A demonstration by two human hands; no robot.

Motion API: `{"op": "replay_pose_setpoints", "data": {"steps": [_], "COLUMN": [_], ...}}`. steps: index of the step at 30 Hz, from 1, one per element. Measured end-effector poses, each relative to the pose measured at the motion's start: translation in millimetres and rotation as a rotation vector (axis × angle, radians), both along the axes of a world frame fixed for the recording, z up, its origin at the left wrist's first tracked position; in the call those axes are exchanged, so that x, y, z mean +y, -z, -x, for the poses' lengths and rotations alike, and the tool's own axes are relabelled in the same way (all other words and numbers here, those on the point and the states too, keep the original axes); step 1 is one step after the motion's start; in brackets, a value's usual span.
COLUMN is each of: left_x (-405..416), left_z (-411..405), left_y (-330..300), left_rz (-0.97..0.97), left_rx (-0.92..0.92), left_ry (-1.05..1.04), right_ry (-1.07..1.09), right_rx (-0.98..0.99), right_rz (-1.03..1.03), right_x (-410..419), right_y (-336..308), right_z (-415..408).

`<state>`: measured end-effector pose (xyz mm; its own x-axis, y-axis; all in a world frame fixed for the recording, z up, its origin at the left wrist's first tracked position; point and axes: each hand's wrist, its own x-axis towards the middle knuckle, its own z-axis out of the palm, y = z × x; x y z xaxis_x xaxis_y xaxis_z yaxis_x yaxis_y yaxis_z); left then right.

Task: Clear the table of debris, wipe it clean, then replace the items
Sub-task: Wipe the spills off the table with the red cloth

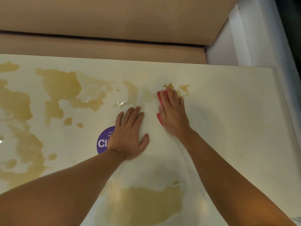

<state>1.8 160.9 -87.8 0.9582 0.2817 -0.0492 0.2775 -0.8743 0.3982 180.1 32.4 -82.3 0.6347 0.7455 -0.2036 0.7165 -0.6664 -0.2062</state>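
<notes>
On a white table (228,111) blotched with yellow-brown spills (61,85), the left hand (130,136) lies flat, fingers straight, partly over a purple sticker (103,142), while the right hand (172,115), fingers extended, presses a red cloth (160,119) onto the tabletop beside a stain.

The right hand (172,111) is pressing flat on a pink cloth (160,119), its fingers lying straight toward the far side of the white table (236,103); only the cloth's left edge is showing from under the palm. The left hand (130,136) is resting flat on the tabletop just left of it, fingers spread, partly covering a round purple sticker (104,141). Brownish liquid stains (61,85) are spreading over the left half, with another patch (145,204) lying near, between the forearms
</notes>
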Motion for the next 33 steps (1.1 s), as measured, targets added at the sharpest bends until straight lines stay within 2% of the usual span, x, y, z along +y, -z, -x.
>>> {"op": "replay_pose_setpoints", "data": {"steps": [3, 6, 11, 16, 19, 22, 24, 26, 33], "left_x": [0, -1, 0, 0, 0, 0, 0, 0, 0], "left_z": [0, 0, 0, 0, 0, 1, 1, 1, 0], "left_y": [0, -1, -1, -1, -2, -2, -2, -2, -3], "left_rz": [-0.004, -0.007, -0.005, -0.005, 0.001, 0.002, 0.002, -0.001, -0.009], "left_rx": [-0.005, -0.010, 0.008, 0.017, 0.017, 0.012, 0.010, 0.015, 0.033], "left_ry": [0.000, 0.000, -0.004, -0.001, -0.004, -0.006, -0.008, -0.006, -0.005], "right_ry": [0.087, 0.089, -0.034, -0.177, -0.068, 0.134, 0.264, 0.294, -0.039], "right_rx": [-0.012, 0.012, 0.072, 0.045, -0.032, -0.086, -0.085, -0.116, 0.013], "right_rz": [-0.052, -0.048, -0.016, 0.009, 0.040, 0.071, 0.019, -0.011, 0.014], "right_x": [13, -6, -80, -85, -59, -33, -21, -18, -116], "right_y": [1, -1, -2, -1, 3, 1, 3, 3, -4], "right_z": [-1, 35, 119, 96, 38, -20, -33, -19, 99]}}
